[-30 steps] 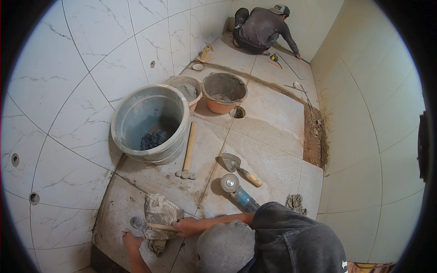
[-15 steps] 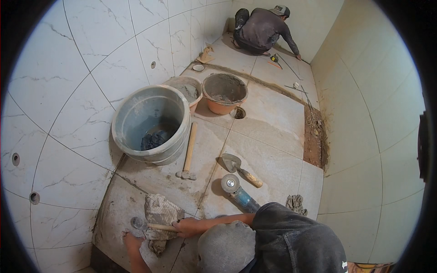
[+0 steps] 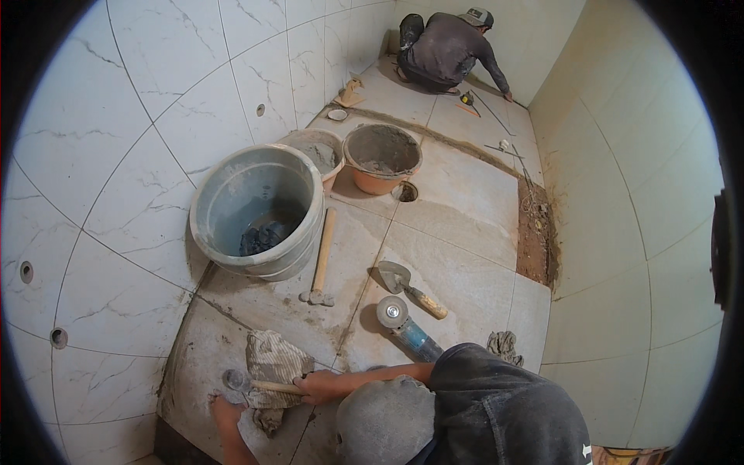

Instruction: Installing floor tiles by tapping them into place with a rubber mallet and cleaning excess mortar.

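Observation:
My right hand (image 3: 314, 385) grips the wooden handle (image 3: 275, 386) of a mallet with a grey head (image 3: 235, 380). The mallet lies across a ribbed, dirty cloth (image 3: 273, 353) on the floor tiles. My left hand (image 3: 225, 412) is low beside the mallet head, fingers curled toward the floor; what they hold, if anything, is too small to make out. To the right of the cloth are an angle grinder (image 3: 411, 335) and, above it, a trowel (image 3: 425, 304). Another long-handled hammer (image 3: 324, 248) lies on the tiles farther forward.
A large grey tub (image 3: 218, 198) and two mortar buckets (image 3: 380, 177) stand along the left wall, beside a round floor hole (image 3: 404, 191). Another person (image 3: 446, 50) squats at the far end. An untiled strip (image 3: 535, 240) runs by the right wall; a crumpled rag (image 3: 504, 346) lies near it.

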The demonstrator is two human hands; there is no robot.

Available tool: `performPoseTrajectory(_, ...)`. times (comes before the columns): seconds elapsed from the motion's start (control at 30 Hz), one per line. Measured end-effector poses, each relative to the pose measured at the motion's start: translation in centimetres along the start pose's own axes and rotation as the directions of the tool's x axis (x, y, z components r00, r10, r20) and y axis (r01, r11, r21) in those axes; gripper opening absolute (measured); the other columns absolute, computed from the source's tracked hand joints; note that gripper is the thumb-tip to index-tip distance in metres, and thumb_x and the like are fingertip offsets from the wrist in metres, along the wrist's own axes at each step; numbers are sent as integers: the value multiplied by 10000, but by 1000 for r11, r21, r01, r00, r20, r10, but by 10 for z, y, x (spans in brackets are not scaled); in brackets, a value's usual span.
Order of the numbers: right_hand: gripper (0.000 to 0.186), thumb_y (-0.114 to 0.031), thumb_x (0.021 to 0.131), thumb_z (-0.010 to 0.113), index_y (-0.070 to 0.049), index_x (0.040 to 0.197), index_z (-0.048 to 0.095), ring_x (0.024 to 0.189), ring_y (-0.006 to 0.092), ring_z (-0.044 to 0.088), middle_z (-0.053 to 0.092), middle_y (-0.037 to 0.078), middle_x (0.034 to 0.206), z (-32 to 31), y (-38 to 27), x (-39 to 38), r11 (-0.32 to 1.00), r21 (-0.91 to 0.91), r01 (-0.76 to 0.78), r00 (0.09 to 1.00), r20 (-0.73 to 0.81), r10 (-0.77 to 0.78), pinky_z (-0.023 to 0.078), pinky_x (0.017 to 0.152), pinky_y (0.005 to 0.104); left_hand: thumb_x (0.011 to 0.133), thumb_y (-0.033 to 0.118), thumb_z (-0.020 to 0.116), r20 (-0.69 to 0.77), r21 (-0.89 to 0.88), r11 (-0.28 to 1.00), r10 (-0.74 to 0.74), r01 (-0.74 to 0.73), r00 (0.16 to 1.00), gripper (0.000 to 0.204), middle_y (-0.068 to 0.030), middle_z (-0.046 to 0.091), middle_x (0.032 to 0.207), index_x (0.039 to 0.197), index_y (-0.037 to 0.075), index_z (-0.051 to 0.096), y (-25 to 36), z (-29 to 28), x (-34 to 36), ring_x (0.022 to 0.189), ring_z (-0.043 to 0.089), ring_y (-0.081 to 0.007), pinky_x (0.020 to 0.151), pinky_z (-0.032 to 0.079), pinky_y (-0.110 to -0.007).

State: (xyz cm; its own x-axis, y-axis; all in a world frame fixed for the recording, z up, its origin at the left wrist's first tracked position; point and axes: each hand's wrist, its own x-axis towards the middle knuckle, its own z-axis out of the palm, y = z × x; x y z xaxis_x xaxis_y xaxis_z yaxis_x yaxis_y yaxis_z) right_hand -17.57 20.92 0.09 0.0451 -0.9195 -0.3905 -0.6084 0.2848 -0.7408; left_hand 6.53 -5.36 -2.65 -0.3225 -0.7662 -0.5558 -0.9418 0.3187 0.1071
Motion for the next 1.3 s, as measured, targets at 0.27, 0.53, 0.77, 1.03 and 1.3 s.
performPoseTrajectory(0.27, 434, -303, 893, 669, 28, 1133, 522, 780, 445, 669, 650, 237, 787, -5, -7, -2, 999, 13, 39, 999, -11, -38, 513, 694, 536, 545, 391, 957, -5, 10, 1000, 15, -14, 1000, 1223, -334, 405, 1498, 1455, -153, 347, -14, 2, 3, 1449, 345, -410, 1197, 319, -397)
performPoseTrajectory(0.53, 438, -312, 899, 668, 28, 1130, 517, 791, 446, 672, 651, 241, 808, 0, 2, -1, 999, 1, 32, 999, 1, -32, 521, 693, 532, 576, 391, 946, 34, 48, 999, -15, 13, 999, 1220, -323, 377, 1523, 1472, -148, 316, 3, -4, -3, 1459, 334, -401, 1199, 316, -396)
performPoseTrajectory(0.77, 433, -314, 908, 670, 38, 1107, 514, 787, 445, 673, 651, 237, 802, -3, 1, -2, 999, -19, 41, 999, -1, -41, 526, 686, 530, 560, 388, 954, 18, 60, 998, -16, 15, 1000, 1232, -321, 385, 1520, 1472, -142, 319, -6, 8, 9, 1463, 334, -393, 1195, 320, -385)
performPoseTrajectory(1.03, 421, -318, 902, 675, 24, 1092, 519, 777, 446, 671, 652, 231, 783, -1, 0, 1, 999, 6, 53, 998, -21, -53, 524, 690, 529, 533, 367, 965, 7, 48, 998, -35, 34, 999, 1150, -309, 433, 1490, 1411, -125, 408, -14, 6, 10, 1434, 373, -400, 1174, 347, -391)
performPoseTrajectory(1.3, 432, -325, 892, 686, 16, 1100, 522, 772, 443, 669, 650, 226, 788, 1, 0, 3, 998, -12, 66, 997, -25, -66, 520, 684, 527, 522, 329, 971, -176, 93, 995, 35, -19, 984, 1034, -310, 548, 1361, 1321, -128, 499, -5, 4, -8, 1312, 503, -416, 1103, 424, -406)
